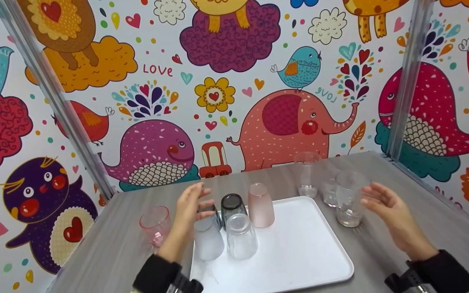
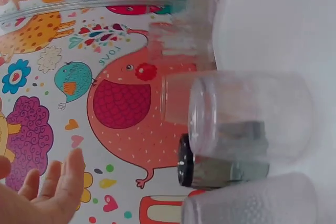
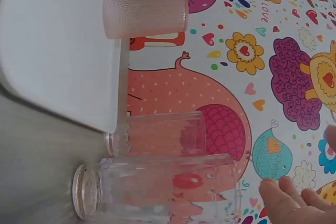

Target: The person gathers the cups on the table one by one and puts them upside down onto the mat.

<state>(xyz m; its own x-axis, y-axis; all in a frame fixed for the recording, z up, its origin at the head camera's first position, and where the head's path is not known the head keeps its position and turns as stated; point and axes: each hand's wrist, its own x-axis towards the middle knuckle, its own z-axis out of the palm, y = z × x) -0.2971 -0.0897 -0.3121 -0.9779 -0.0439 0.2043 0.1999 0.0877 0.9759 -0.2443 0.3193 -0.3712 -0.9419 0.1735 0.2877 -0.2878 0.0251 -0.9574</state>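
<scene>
My left hand point(image 1: 189, 213) is raised over the left side of the white tray point(image 1: 295, 252), fingers spread and relaxed, holding nothing. Below and beside it, upside-down glasses stand on the tray: a frosted glass point(image 1: 209, 242), a clear glass point(image 1: 242, 242), a dark grey glass point(image 1: 233, 209) and a pink frosted glass point(image 1: 261, 207). Another dark glass is partly hidden by the fingers. My right hand point(image 1: 393, 217) hovers just right of a tall clear glass point(image 1: 348, 203); the right wrist view shows its fingers point(image 3: 289, 200) apart from that glass, loosely extended.
Left of the tray, a pink clear glass point(image 1: 155, 228) stands on the grey table point(image 1: 108, 236). A small clear glass point(image 1: 330, 194) and another tall clear glass point(image 1: 307, 179) are behind the tray's right side. A cartoon-printed wall point(image 1: 218, 49) encloses the table's back and sides.
</scene>
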